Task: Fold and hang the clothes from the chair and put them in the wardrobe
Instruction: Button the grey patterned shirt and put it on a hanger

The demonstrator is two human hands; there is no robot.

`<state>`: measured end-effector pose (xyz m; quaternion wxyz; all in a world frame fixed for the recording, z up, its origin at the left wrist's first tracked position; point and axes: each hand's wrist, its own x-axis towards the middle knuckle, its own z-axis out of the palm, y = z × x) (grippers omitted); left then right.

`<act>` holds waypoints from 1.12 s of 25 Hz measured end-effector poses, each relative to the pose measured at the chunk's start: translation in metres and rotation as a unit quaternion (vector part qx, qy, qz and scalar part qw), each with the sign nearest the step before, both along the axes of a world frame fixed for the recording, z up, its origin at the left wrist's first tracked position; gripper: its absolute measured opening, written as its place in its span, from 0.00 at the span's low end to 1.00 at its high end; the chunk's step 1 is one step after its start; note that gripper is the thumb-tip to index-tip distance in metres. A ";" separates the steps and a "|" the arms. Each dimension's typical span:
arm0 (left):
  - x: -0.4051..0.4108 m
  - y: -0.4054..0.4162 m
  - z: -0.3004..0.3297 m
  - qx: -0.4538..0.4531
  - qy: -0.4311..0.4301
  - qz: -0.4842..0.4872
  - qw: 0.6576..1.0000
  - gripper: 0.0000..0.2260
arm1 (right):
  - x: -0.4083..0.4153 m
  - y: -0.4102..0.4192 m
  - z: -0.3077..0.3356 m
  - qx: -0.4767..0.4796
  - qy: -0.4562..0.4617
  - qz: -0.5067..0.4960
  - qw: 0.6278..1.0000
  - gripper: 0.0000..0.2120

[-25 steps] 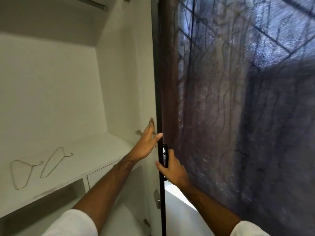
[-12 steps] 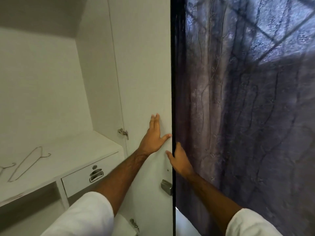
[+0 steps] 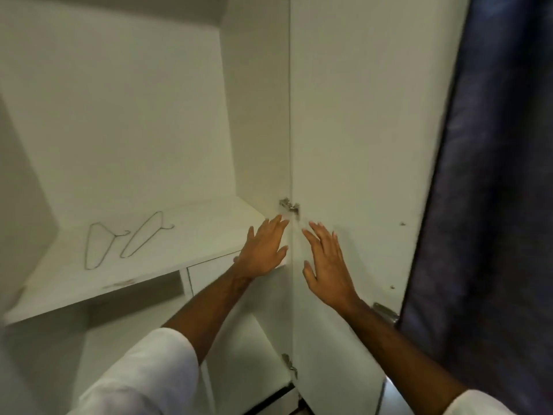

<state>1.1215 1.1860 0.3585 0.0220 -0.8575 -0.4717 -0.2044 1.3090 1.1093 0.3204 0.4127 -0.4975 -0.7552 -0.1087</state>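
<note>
Judging by the open wardrobe (image 3: 125,121), the task has barely begun: two wire hangers (image 3: 125,238) lie bare on its shelf (image 3: 191,235), and no clothes or chair are in view. Left hand (image 3: 263,253) and right hand (image 3: 327,265) are both spread flat, holding nothing, near the door (image 3: 359,115) hinge.

Home bedroom indicated, white wardrobe (image 3: 134,130) opened ahead of the hands, wire hangers (image 3: 119,238) laid left, dark curtain (image 3: 493,205) hung right
</note>
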 end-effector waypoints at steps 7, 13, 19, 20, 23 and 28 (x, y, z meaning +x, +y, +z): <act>-0.227 0.081 -0.038 -0.043 -0.002 0.176 0.983 0.24 | -0.165 0.141 -0.006 -0.083 -0.040 0.119 0.989 0.31; -0.369 0.137 -0.063 -0.101 -0.010 0.236 0.966 0.26 | -0.306 0.241 -0.016 -0.174 -0.076 0.183 0.965 0.28; -0.401 0.185 -0.097 -0.127 -0.009 0.251 0.960 0.24 | -0.378 0.318 -0.047 -0.289 -0.109 0.177 0.934 0.32; -0.401 0.193 -0.098 -0.098 -0.003 0.251 0.963 0.21 | -0.384 0.330 -0.053 -0.306 -0.109 0.171 0.930 0.34; -0.394 0.220 -0.092 -0.026 0.025 0.287 0.957 0.18 | -0.395 0.362 -0.060 -0.321 -0.080 0.154 0.931 0.35; -0.385 0.266 -0.077 -0.176 -0.050 0.329 0.927 0.22 | -0.406 0.423 -0.050 -0.360 -0.032 0.094 0.928 0.37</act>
